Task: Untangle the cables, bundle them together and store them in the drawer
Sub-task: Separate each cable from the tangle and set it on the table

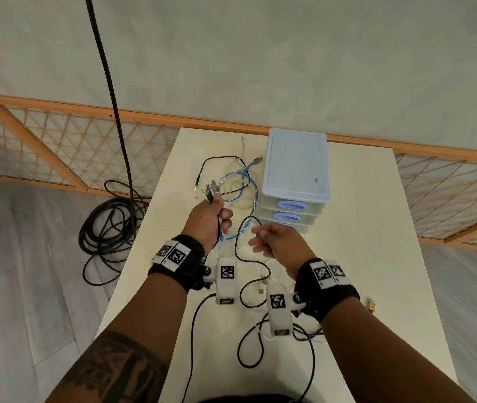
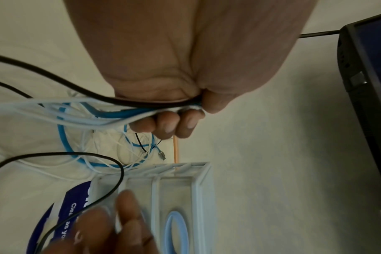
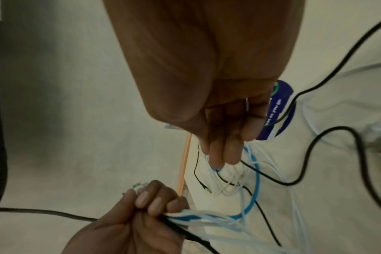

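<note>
Left hand (image 1: 212, 218) fists the limp, light cables (image 2: 93, 110) near their plugs; right hand (image 1: 275, 239) hovers loose-fingered, empty.

left hand (image 1: 209, 218) fisted tight; right hand (image 1: 275, 239) hovering, fingers loose

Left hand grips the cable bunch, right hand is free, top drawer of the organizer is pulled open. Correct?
Not quite: the top drawer is closed, flush with the two below it, as the head view shows. The rest holds: the left hand grips the cable bunch, and the right hand is free.
</note>
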`<action>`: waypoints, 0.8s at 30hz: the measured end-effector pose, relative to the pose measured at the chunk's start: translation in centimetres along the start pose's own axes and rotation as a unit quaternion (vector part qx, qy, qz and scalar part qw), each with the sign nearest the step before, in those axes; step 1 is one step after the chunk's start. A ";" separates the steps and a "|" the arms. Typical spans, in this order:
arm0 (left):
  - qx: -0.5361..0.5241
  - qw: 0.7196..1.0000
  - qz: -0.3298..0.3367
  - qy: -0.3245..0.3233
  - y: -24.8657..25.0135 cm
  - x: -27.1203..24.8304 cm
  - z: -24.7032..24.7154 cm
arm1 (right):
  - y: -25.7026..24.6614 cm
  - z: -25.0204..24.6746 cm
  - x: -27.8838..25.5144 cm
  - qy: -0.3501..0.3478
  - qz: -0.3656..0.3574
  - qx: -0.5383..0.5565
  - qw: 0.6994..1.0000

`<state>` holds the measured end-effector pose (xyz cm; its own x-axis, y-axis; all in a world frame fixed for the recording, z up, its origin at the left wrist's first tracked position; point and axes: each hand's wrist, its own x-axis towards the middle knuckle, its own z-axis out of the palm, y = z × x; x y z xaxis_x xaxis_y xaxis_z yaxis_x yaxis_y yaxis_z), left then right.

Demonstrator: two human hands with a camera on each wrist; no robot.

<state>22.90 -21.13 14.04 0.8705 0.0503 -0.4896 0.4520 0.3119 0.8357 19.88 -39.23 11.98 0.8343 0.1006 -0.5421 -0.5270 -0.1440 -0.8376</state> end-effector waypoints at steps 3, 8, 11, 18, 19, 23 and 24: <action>0.030 0.998 0.046 -0.001 -0.4 0.2 0.4 | 0.4 0.1 -1.7 -0.067 0.051 0.008 0.996; 0.070 0.995 0.056 -0.042 -1.6 -0.8 2.4 | -1.7 1.8 -2.3 -0.209 0.093 0.222 0.948; 0.065 0.997 0.028 -0.044 -1.1 -1.7 2.8 | -2.8 2.1 -1.3 -0.201 0.127 0.276 0.931; 0.063 0.996 0.034 -0.044 1.3 -1.8 1.8 | -5.0 4.6 -0.5 -0.178 0.131 0.344 0.913; 0.068 0.996 0.041 -0.046 1.4 -1.8 1.7 | -5.3 4.9 -0.4 -0.171 0.132 0.345 0.913; 0.072 0.994 0.042 -0.074 1.4 -2.5 1.1 | -6.4 4.5 0.3 -0.151 0.105 0.314 0.931; 0.087 0.992 0.038 -0.085 0.9 -2.8 0.8 | -6.8 4.2 0.6 -0.147 0.094 0.316 0.932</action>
<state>21.08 -21.78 16.36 0.9169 -0.0970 -0.3872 0.3979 0.1441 0.9061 23.32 -34.05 17.09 0.6863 0.4111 -0.6000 -0.7270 0.4140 -0.5478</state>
